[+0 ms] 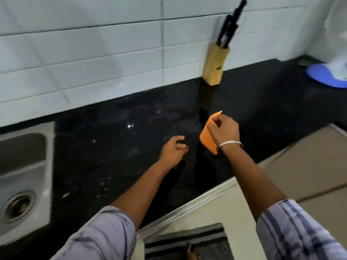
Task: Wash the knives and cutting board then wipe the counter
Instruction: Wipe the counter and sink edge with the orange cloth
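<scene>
The right hand (223,128) pinches an orange wiping cloth (207,136) by its top corner, so it hangs above the wet black counter (112,147). The left hand (173,149), at its 9 o'clock, is half open and empty. The knives (230,27) stand in the wooden block (215,66) at 12 o'clock. Best spread the cloth flat with both hands, then sweep the water towards the sink (22,166)

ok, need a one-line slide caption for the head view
Right hand pinches an orange cloth above the wet black counter; left hand open, knives in the block.
</scene>
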The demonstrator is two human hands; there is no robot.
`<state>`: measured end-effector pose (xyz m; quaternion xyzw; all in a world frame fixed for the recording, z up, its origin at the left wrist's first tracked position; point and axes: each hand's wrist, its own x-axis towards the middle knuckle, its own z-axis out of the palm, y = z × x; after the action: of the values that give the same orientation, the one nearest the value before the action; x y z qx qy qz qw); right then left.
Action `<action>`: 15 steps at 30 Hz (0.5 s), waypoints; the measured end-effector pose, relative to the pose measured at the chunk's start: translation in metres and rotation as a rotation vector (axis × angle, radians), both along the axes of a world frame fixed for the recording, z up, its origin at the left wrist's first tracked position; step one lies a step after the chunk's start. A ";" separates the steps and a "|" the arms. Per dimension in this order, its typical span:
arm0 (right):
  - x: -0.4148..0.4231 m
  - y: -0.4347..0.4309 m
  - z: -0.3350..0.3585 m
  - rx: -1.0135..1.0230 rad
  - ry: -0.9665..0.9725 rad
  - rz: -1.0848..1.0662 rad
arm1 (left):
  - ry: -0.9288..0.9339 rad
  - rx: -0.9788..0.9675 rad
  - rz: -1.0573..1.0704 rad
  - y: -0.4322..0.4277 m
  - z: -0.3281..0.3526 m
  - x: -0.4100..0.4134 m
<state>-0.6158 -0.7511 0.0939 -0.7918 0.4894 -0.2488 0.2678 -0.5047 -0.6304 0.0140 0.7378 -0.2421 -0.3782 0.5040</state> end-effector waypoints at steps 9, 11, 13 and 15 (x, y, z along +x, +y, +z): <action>-0.038 -0.029 -0.058 -0.187 0.717 0.299 | -0.820 0.174 -0.139 -0.056 -0.031 0.005; -0.040 -0.033 -0.081 -0.251 0.620 0.247 | -0.891 0.269 -0.139 -0.063 -0.034 0.015; -0.040 -0.042 -0.098 -0.285 0.509 0.224 | -0.916 0.300 -0.129 -0.073 -0.037 0.027; -0.038 -0.053 -0.104 -0.182 0.506 0.279 | -0.902 0.328 -0.100 -0.086 -0.039 0.039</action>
<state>-0.6537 -0.8046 -0.0101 -0.9089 0.4029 -0.0474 0.0968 -0.4662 -0.7167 -0.0248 0.8855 -0.4087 -0.0774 0.2071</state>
